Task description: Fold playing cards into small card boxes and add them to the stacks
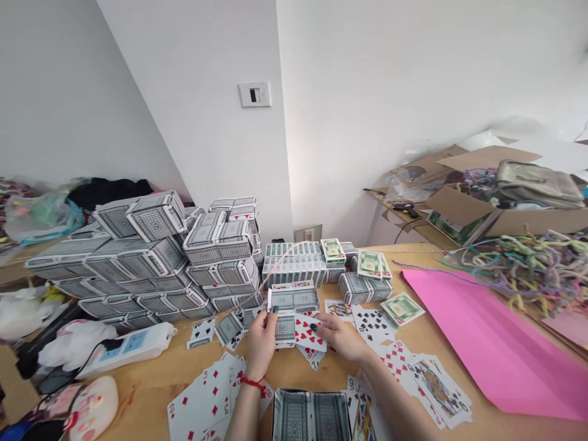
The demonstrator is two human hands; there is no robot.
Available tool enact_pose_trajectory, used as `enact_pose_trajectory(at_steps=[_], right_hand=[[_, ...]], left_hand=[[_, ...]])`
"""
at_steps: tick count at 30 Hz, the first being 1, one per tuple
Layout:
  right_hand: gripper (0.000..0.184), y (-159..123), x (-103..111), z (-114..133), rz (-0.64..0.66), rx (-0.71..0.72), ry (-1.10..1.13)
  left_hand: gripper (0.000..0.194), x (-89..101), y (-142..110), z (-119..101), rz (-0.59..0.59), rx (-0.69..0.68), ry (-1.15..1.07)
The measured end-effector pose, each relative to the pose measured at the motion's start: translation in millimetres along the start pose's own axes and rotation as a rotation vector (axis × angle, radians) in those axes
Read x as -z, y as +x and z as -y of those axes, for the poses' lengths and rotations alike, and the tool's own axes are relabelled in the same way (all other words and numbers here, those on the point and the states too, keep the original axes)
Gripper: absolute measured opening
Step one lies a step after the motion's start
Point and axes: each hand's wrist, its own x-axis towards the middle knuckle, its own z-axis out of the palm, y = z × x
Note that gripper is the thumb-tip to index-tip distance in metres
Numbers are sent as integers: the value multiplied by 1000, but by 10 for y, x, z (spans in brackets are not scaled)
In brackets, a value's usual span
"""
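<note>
The left hand (260,340) holds grey-backed cards (285,329); at three o'clock, the right hand (340,337) pinches a hearts card (305,334). Aligning, apparently; calls for steadiness.

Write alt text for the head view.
A person's left hand and right hand hold playing cards, including a face-up heart card, above a wooden table. Stacked blocks with grey card-back patterns stand at the left; loose cards surround the hands, and a pink sheet lies at the right.
</note>
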Motion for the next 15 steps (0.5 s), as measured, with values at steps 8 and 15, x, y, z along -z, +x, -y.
enact_pose_trajectory(at_steps=[8, 15], right_hand=[[21, 3, 56, 14, 93, -43, 23], [16, -2, 118, -21, 59, -68, -73]], left_hand=[[36, 16, -2, -7, 36, -60, 0], [35, 15, -16, -30, 68, -22, -20]])
